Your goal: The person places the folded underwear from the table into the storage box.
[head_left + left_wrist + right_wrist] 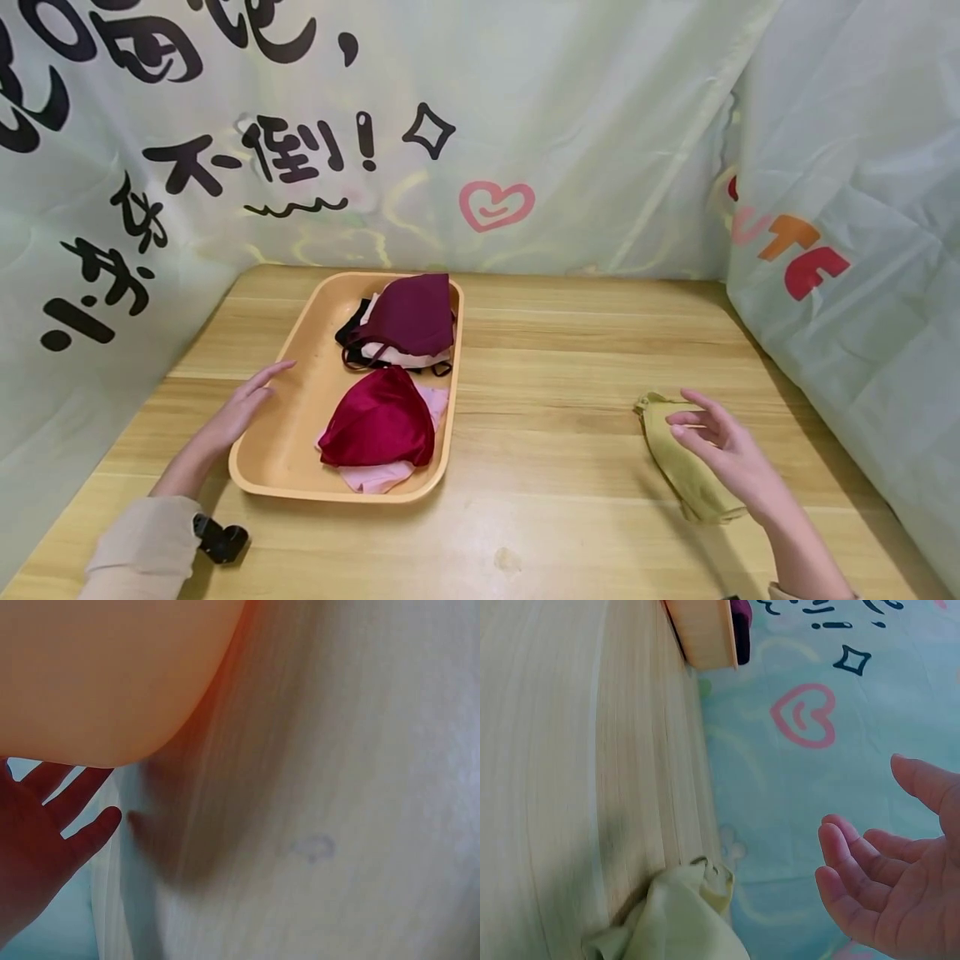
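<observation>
My left hand is at the left side of a shallow orange tray, its fingers extended along the rim. In the left wrist view the spread fingers show beside the tray's outer wall. A folded bundle of yellow-green cloth with a gathered edge lies on the right of the table. Over it hovers my right hand, loosely bent and holding nothing; the right wrist view shows a gap between the hand and the cloth. Inside the tray are a folded dark purple bra and a shiny crimson one.
Pink and black fabric pieces lie under the two bras, along the tray's right side. The wooden table is bounded by a printed fabric backdrop at the back and both sides. A small dark mark is near the front.
</observation>
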### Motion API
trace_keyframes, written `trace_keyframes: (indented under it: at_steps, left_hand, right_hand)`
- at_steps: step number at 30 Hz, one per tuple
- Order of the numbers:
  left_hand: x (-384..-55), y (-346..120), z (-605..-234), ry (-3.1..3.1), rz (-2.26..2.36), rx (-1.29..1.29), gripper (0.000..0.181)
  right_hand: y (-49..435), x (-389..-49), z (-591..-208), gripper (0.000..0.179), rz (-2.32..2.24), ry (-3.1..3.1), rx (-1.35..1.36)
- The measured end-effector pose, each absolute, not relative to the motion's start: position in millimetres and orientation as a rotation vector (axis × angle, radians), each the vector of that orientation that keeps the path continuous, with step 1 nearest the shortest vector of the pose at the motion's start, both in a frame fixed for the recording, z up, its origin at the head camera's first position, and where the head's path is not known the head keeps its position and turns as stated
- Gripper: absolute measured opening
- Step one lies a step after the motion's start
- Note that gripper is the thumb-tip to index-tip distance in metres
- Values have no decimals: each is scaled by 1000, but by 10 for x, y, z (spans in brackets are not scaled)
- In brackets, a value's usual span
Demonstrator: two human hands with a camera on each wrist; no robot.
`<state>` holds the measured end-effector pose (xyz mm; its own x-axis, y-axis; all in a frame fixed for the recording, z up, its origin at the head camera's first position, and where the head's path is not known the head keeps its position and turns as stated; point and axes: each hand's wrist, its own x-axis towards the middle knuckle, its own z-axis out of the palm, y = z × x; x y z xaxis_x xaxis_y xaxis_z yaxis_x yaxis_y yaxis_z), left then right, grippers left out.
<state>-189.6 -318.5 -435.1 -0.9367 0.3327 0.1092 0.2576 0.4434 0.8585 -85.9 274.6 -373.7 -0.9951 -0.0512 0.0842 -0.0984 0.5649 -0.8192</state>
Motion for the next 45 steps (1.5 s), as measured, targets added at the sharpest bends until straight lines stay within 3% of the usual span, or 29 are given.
trace_keyframes:
  at_steps: [19,34,41,45]
  left_hand:
    - [-1904,-3180,-4318,2571,1553,537,42]
    - [-1911,-3173,-4318,2575,1540,517,43]
    - [-1934,-3161,-4321,2582,1514,525,43]
    - [-1908,-3176,-4328,2578,1515,515,43]
  right_hand:
    - [3119,-791,-3730,45,1404,-2691,41]
    - [3328,-759,-3826,55,1359,-2751,-72]
    - [3400,-737,-3870,44,1362,-2774,-116]
    - [3411,-746,-3893,51,1340,-2826,-139]
